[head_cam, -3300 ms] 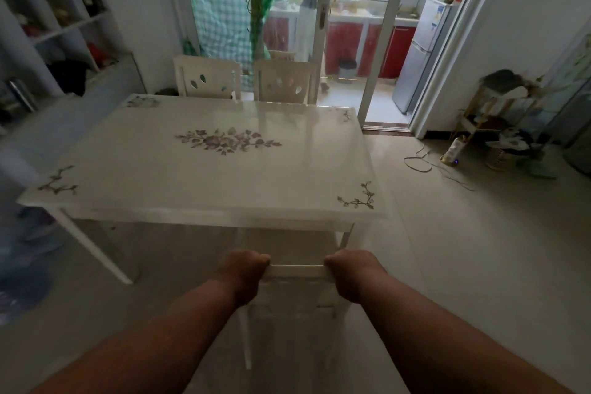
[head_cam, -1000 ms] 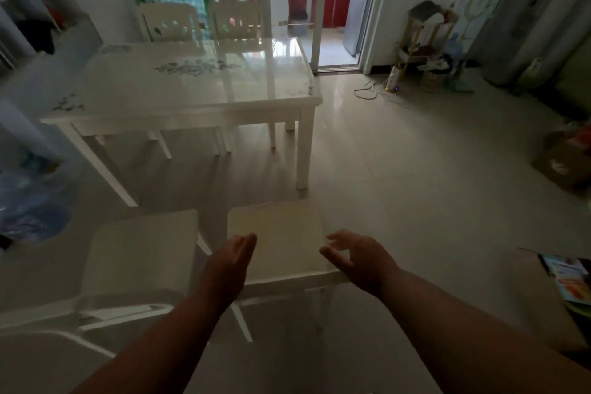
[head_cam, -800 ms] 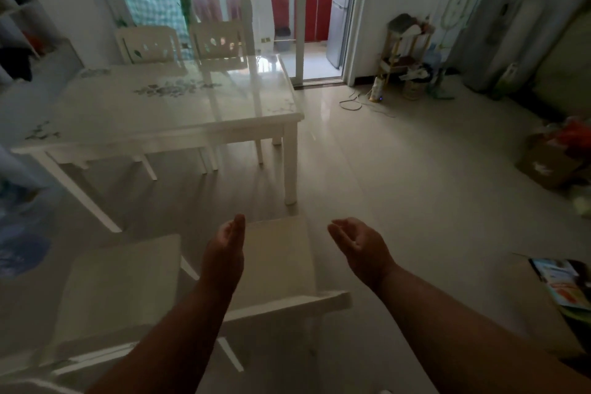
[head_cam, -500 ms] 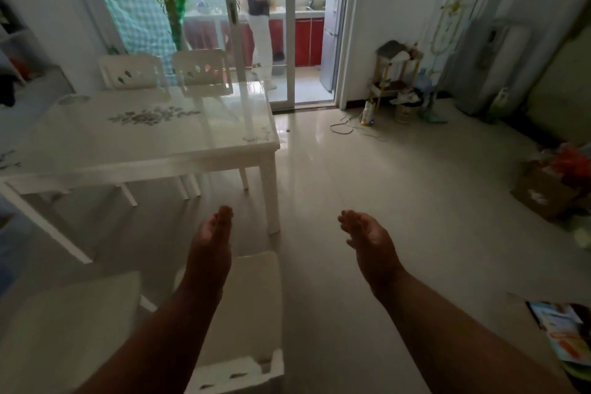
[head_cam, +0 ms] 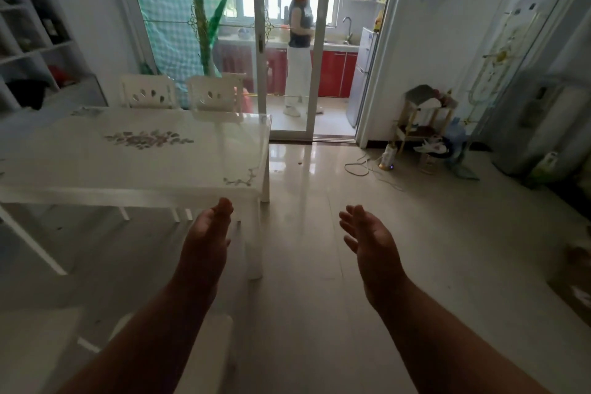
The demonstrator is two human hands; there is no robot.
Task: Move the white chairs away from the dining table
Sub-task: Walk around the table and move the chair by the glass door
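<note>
Glossy pale tiled floor (head_cam: 319, 313), reflective. Rectangular white dining table (head_cam: 134, 163), glass-smooth top with floral print, square legs. Two white chairs: far chair left (head_cam: 147, 95) and far chair right (head_cam: 214, 93) tucked at the table's back edge, leaf-shaped cutouts in the backs. Near chair (head_cam: 209, 352), flat white seat, bottom of view, apart from the table. Left hand (head_cam: 206, 237) flat, fingers straight, empty. Right hand (head_cam: 372, 241) spread, palm inward, empty.
</note>
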